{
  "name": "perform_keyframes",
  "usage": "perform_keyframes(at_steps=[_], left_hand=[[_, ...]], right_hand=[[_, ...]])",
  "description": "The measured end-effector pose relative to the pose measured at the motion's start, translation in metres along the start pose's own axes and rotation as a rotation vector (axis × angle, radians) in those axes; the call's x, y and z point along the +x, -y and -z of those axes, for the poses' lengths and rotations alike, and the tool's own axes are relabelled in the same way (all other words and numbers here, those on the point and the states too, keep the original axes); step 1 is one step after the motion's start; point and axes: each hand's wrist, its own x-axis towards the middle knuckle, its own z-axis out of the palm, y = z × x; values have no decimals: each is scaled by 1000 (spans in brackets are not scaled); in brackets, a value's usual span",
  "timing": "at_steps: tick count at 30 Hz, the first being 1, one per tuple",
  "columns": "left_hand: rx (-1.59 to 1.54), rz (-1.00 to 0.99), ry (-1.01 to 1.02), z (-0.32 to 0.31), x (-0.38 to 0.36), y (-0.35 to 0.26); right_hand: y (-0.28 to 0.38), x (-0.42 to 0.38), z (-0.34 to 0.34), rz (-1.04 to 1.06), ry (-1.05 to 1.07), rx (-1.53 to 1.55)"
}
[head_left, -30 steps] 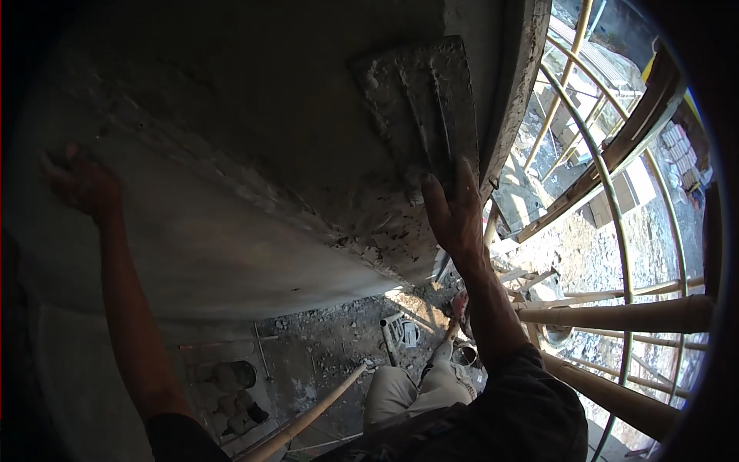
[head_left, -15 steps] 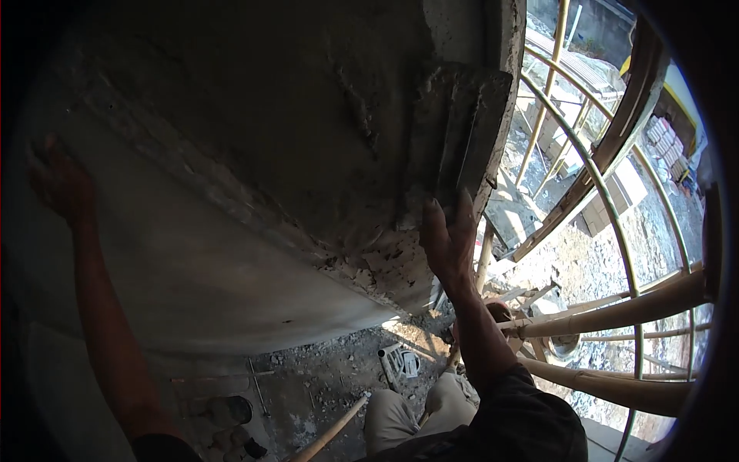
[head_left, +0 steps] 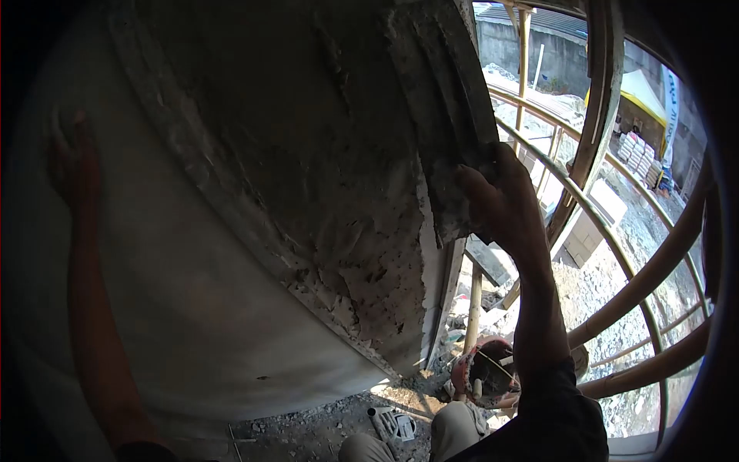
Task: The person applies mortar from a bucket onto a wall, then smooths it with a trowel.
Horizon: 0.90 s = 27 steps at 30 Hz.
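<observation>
A long, dark, ridged plastering float [head_left: 443, 100] lies against the rough, dark plaster [head_left: 339, 146] near the wall's right edge. My right hand [head_left: 504, 196] is closed around its lower right side, with the thumb over the near face. Far to the left, my left hand [head_left: 75, 165] is raised at the smooth, pale wall [head_left: 177, 254], its fingers stretched upward and holding nothing visible. Whether the left palm touches the wall cannot be made out in the shade. A raised, crumbly plaster ridge [head_left: 223, 208] runs diagonally between the smooth and rough areas.
Curved bamboo poles [head_left: 631, 269] and a wooden post [head_left: 604, 92] stand close on the right. Below my right arm is a reddish bucket [head_left: 489, 373]. Rubble and a pale frame-like object [head_left: 396, 423] lie on the ground by my knees.
My right hand has closed on the float, which now reaches past the wall's edge. My left hand stays by the smooth wall. The view has shifted, showing more of the yard.
</observation>
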Motion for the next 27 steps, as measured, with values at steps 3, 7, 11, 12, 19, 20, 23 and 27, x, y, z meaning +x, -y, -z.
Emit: perform_keyframes(at_steps=[3,7,11,12,19,20,23,27], left_hand=[[-70,-38,-36,7,-28,-6],[41,-27,-74,13,-63,-19],[13,47,-42,20,-67,-30],[3,37,-61,21,-66,-31],[46,19,-81,20,-65,-29],[60,16,-92,20,-65,-28],[73,6,-107,19,-63,-29],[63,8,-99,21,-63,-29]], right_hand=[[33,6,14,73,-30,88],[45,30,25,217,-11,7],[80,47,31,232,53,-138],[90,53,30,249,58,-187],[123,47,18,200,194,-442],[125,37,17,166,238,-459],[114,14,10,92,307,-498],[93,-3,-3,14,309,-492]])
